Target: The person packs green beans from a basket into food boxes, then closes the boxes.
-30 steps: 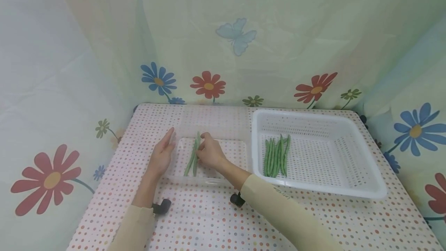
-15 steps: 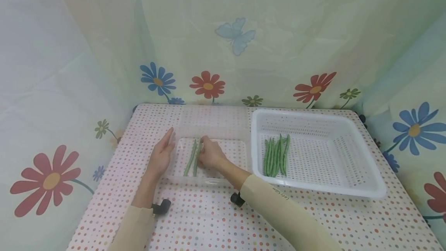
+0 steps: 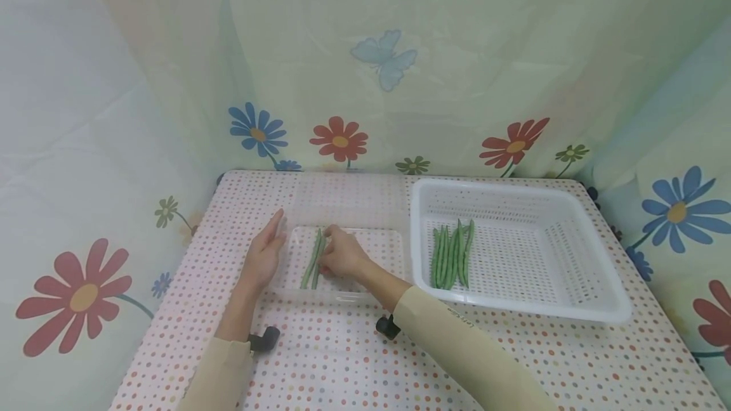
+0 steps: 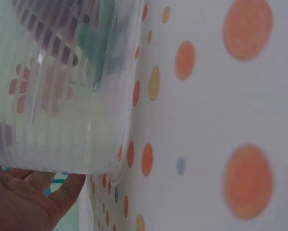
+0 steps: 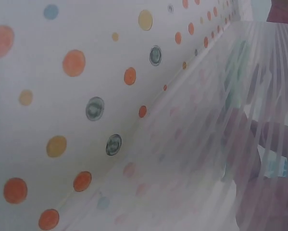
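A clear plastic container [image 3: 374,251] with a ribbed wall sits on the table in front of me. Inside it, toward the left, two green beans [image 3: 310,265] lie almost side by side. My right hand [image 3: 342,254] reaches into the container and pinches the right-hand bean [image 3: 317,266] between thumb and fingers. Blurred through the ribbed wall, the right wrist view shows that hand and a green bean [image 5: 236,72]. My left hand [image 3: 264,257] rests along the container's left side with fingers extended. In the left wrist view, the left hand [image 4: 33,197] is at the ribbed wall's edge.
A white perforated basket [image 3: 594,259] stands right of the container, with several green beans [image 3: 451,255] lined up at its left end. A clear raised lid [image 3: 351,192] extends behind the container. The dotted tablecloth [image 3: 320,366] covers the table before a flowered curtain [image 3: 445,100].
My right hand has shifted the right-hand bean left, closer to the other bean in the container. The left hand has stayed at the container's side.
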`<state>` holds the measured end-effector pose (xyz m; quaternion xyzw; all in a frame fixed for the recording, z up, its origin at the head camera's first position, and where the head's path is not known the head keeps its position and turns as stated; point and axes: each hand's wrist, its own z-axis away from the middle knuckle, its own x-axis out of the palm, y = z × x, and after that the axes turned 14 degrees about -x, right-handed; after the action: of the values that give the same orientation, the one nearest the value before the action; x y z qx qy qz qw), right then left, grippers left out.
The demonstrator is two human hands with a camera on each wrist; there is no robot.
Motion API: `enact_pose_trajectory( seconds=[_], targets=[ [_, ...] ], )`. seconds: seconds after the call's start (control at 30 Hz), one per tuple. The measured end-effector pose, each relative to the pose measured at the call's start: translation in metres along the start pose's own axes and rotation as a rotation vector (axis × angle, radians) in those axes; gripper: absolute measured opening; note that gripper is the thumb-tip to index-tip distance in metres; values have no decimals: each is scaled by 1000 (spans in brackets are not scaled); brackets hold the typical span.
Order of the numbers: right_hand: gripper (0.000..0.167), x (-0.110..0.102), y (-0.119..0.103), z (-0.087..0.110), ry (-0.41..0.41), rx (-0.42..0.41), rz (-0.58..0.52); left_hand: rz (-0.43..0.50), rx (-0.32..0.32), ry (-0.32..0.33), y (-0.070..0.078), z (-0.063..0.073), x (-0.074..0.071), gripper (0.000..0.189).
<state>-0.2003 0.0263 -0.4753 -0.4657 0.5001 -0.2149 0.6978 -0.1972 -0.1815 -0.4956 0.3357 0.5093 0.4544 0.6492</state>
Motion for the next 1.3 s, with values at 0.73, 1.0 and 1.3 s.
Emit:
enact_pose_trajectory(
  seconds=[0.73, 1.0, 1.3],
  targets=[
    [72, -7, -30, 7, 28, -209, 242, -44, -13, 26, -3, 0, 0, 52],
    [81, -12, -45, 11, -10, -271, 326, -60, -26, 36, -6, -2, 0, 52],
    [92, -24, -53, 13, 2, -311, 448, -51, -7, 20, -4, -1, 0, 51]
  ],
)
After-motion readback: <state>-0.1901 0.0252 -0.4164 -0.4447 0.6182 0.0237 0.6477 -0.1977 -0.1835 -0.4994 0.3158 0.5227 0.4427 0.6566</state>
